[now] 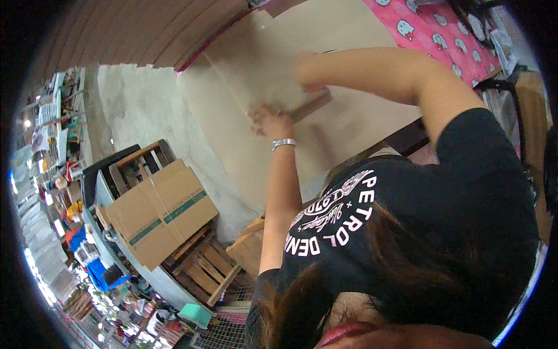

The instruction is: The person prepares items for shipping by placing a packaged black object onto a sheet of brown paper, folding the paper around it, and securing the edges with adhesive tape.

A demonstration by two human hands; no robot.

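Observation:
My left hand, with a silver bracelet at the wrist, rests with its fingers spread at the near-left corner of a flat brown piece. This brown piece shows a straight, thick edge toward me; I cannot make out whether it is board or wood. Above its far-right part is my right hand, smeared by motion, so its fingers and anything in them cannot be told. Both hands are over a large tan board sheet that covers the work surface.
Pink patterned cloth lies at the far right. Corrugated brown panels stand at the far left. To the left, a flattened cardboard carton leans by a wooden pallet. A turquoise container sits at the lower left.

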